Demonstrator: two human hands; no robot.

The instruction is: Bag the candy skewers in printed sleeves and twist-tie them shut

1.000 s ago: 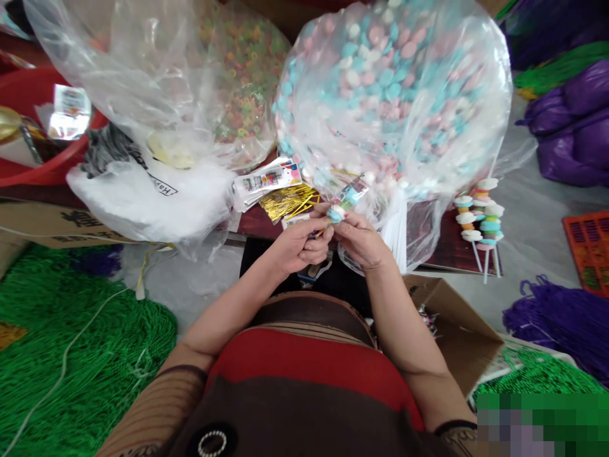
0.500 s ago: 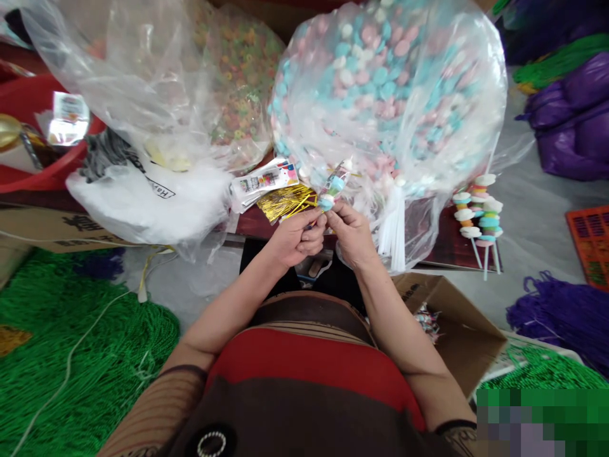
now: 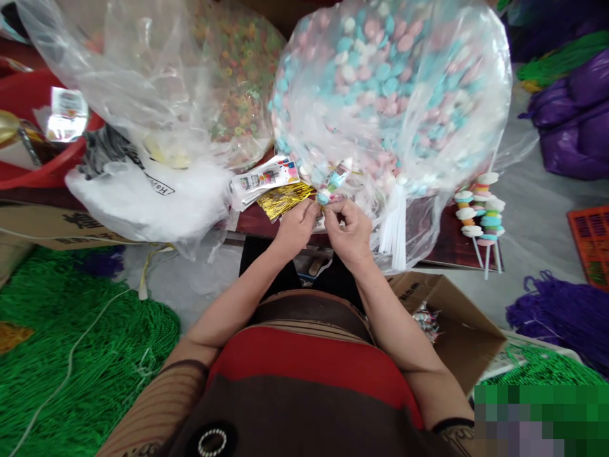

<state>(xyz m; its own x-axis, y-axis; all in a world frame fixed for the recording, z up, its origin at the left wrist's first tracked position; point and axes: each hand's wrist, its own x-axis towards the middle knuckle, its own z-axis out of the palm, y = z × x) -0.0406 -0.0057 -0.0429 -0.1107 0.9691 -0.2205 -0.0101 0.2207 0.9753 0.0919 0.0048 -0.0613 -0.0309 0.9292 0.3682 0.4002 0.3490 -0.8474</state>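
My left hand [image 3: 299, 223] and my right hand [image 3: 349, 231] meet at the table's front edge, fingers pinched at the lower end of a small clear wrapped candy skewer [image 3: 332, 184]. A bit of gold tie shows between the fingertips. Left of the skewer lie a pile of gold twist ties [image 3: 283, 200] and a stack of printed bags [image 3: 266, 179]. White sticks [image 3: 392, 231] lie in plastic to the right of my right hand. Behind the hands bulges a big clear bag of pink, blue and white candies [image 3: 366, 82].
Candy skewers [image 3: 490, 222] rest at the table's right corner. A bag of ring candies [image 3: 242, 82], a white plastic bag [image 3: 152, 197] and a red basin [image 3: 61, 166] stand at left. Below right is a cardboard box [image 3: 461, 336]; green strands [image 3: 85, 355] cover the floor at left.
My hands have come to the bottom end of the wrapped skewer, their fingertips slightly apart. My left fingers have turned and my right hand has dipped a little.
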